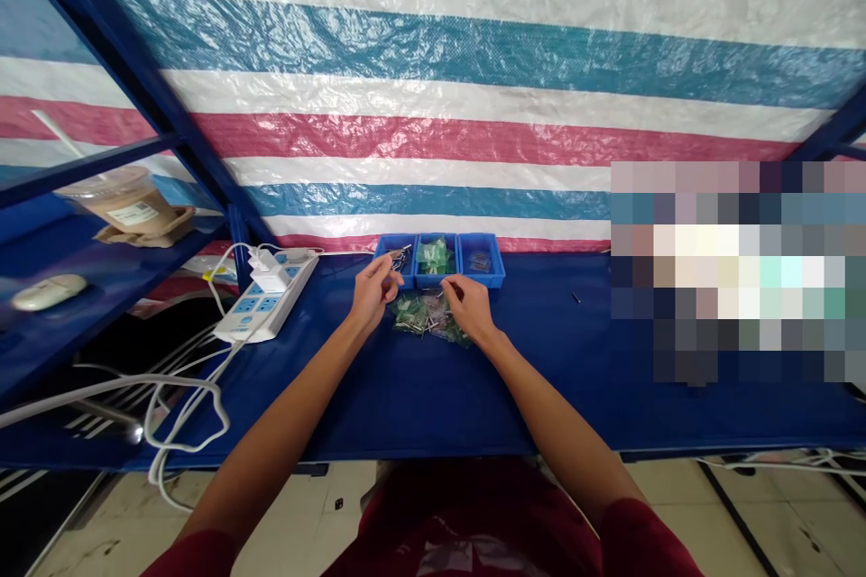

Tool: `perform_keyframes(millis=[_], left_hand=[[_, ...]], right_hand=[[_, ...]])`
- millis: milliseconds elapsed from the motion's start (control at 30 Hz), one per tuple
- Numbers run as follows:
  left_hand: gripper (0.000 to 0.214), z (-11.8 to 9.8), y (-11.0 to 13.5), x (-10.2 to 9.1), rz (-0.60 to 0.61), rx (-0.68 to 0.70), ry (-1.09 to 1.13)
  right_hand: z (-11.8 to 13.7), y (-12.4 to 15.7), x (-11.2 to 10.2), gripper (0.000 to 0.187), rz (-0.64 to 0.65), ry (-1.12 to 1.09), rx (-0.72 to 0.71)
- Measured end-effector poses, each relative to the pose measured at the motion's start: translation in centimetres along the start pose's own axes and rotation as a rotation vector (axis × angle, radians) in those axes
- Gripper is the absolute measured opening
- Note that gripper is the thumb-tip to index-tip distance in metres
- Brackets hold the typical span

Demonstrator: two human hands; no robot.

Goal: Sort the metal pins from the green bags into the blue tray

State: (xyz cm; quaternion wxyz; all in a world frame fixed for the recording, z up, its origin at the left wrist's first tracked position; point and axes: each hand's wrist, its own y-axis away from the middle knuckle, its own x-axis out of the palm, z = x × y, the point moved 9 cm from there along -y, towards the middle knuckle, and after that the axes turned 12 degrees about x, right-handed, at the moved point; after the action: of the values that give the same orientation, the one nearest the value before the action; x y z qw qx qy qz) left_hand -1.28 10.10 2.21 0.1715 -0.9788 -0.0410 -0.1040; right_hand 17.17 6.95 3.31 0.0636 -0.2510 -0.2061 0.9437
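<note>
My left hand hovers at the front of the left blue bin, its fingers loosely bent and apart, with nothing visible in them. Thin metal pieces like screws lie in that bin. The fingertips of my right hand are pinched on a small metal pin-like piece, just in front of the middle bin. Below and between both hands spreads a pile of small green and clear plastic packets mixed with metal pieces. Green packets fill the middle bin; clear ones are in the right bin.
A white power strip with a plugged-in charger and loose white cables lies on the left of the blue table. A drink cup and a mouse sit on the left shelf. One small dark piece lies to the right.
</note>
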Motion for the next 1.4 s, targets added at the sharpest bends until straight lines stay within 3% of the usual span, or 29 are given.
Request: perform_keyframes(millis=[100,167,233,367,500,633,767,867,967,1100,1200,1400], left_hand=[[0.052,-0.5,-0.2,-0.1,0.072,0.016,-0.112],[0.043,-1.7,-0.3,0.0,0.178,0.14,-0.37],[0.036,-2.5,0.0,1.1,0.379,0.304,-0.727],[0.034,-1.5,1.2,2.6,0.722,0.451,-1.214],[0.029,-0.2,1.9,3.1,0.861,0.442,-1.375],[0.017,-0.7,1.9,3.2,0.81,0.511,-1.395],[0.019,-3.3,1.6,3.0,0.555,0.622,-1.108],[0.024,-4.1,1.2,1.8,0.304,0.533,-0.728],[0.029,-3.0,1.2,1.6,0.216,0.374,-0.461],[0.032,-2.4,1.2,1.5,0.178,0.285,-0.31],[0.034,-2.1,1.2,1.7,0.205,0.238,-0.262],[0.032,-1.3,1.7,3.4,0.395,0.141,-0.255]], right_hand=[[0.1,0.0,0.2,0.028,0.013,0.004,-0.004],[0.0,0.0,0.2,0.027,0.012,0.005,-0.005],[-0.1,0.0,0.1,0.027,0.008,0.008,-0.004],[-0.3,-0.1,0.2,0.028,0.015,0.025,0.003],[-0.5,-0.1,0.3,0.03,0.025,0.036,0.007],[-0.5,0.0,0.4,0.03,0.029,0.032,0.01],[-0.3,0.0,0.2,0.028,0.028,-0.015,0.03],[0.0,-0.1,0.2,0.032,0.066,-0.125,0.062],[0.1,-0.1,0.3,0.034,0.1,-0.212,0.087],[-0.3,-0.4,-0.2,0.036,0.055,-0.265,0.124],[-0.3,-0.4,-0.1,0.026,0.067,-0.255,0.11],[0.6,-0.1,-0.1,0.033,0.055,-0.171,0.041]])
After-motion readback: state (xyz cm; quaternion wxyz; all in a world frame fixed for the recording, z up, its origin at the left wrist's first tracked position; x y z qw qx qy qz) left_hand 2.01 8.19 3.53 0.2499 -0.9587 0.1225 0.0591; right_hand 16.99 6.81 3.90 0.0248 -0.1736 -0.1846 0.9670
